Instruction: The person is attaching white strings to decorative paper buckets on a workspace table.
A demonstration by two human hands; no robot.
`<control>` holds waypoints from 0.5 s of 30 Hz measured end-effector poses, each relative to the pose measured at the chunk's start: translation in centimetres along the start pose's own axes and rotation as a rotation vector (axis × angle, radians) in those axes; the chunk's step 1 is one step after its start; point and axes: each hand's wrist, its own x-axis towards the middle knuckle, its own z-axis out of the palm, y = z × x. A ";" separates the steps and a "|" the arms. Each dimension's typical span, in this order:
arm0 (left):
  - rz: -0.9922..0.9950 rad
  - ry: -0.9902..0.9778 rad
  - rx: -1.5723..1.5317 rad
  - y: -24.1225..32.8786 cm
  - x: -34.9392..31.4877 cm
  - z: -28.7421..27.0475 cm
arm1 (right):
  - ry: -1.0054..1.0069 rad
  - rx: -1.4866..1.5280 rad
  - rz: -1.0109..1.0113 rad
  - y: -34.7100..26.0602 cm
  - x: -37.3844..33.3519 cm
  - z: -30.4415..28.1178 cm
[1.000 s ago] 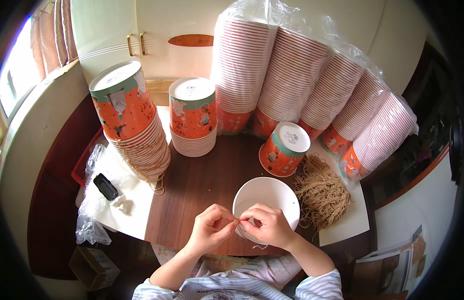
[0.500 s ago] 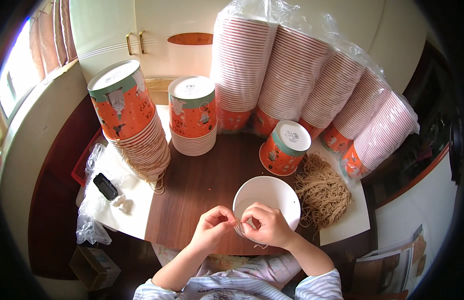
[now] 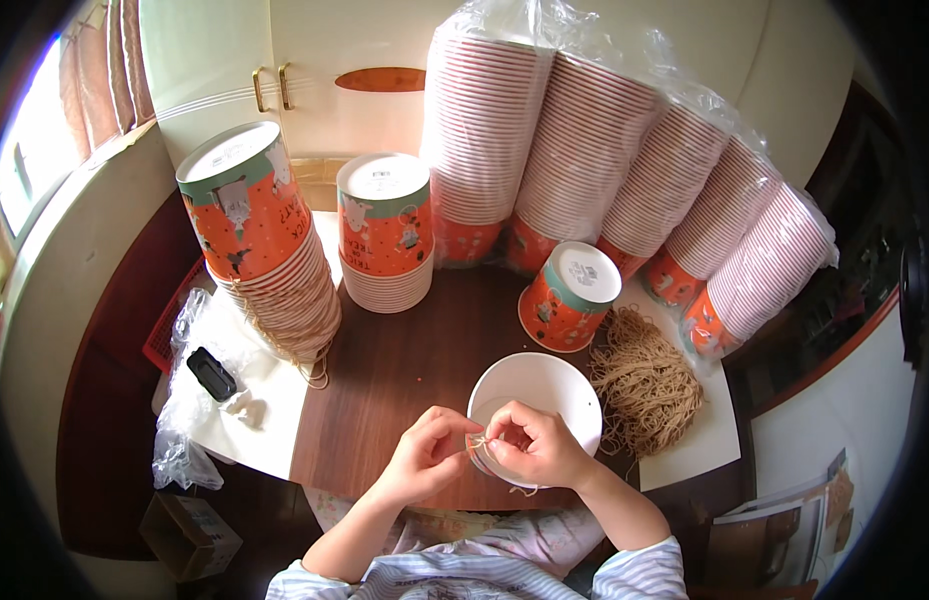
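Observation:
A paper bucket [image 3: 544,380] stands mouth up at the table's near edge, its white inside showing. My right hand [image 3: 534,445] pinches a thin tan string [image 3: 478,441] at the bucket's left rim, thumb and forefinger closed together. My left hand [image 3: 429,457] is at the same spot on the left, its thumb and forefinger apart on either side of the string. A short end of string [image 3: 524,491] hangs below the bucket's near rim. Just right of the bucket lies a heap of tan strings [image 3: 646,385].
An upturned orange and green bucket [image 3: 569,300] stands behind. Upturned bucket stacks [image 3: 384,235] are at the left; the taller stack [image 3: 249,225] has strings draped around it. Plastic-wrapped stacks [image 3: 584,150] line the back right. A black tray [image 3: 212,373] lies left by clear plastic.
My left thumb and forefinger have parted from their pinch at the string. My right hand stays closed on the string, with its fingers slightly shifted. The bucket has barely moved.

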 end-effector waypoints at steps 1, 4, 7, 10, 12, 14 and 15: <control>0.001 0.003 0.002 0.1 0.0 0.0 | -0.023 0.016 0.000 0.0 0.1 0.0; 0.055 -0.004 0.172 0.1 0.2 0.2 | -0.063 0.014 0.004 0.1 0.2 -0.3; 0.061 0.016 0.210 0.0 0.2 0.1 | -0.057 -0.040 0.028 0.0 0.3 -0.7; 0.088 -0.026 0.160 -0.5 0.4 -0.5 | -0.039 -0.113 0.049 0.1 0.3 -1.3; 0.020 -0.067 -0.004 -0.2 0.4 -0.7 | -0.037 -0.118 0.049 0.3 0.4 -1.5; -0.161 -0.030 -0.523 -0.3 0.1 -0.6 | -0.038 -0.119 0.045 -0.2 0.6 -1.8; -0.237 -0.020 -0.600 -0.5 -0.1 -1.1 | -0.118 -0.159 0.129 -0.9 0.7 -2.1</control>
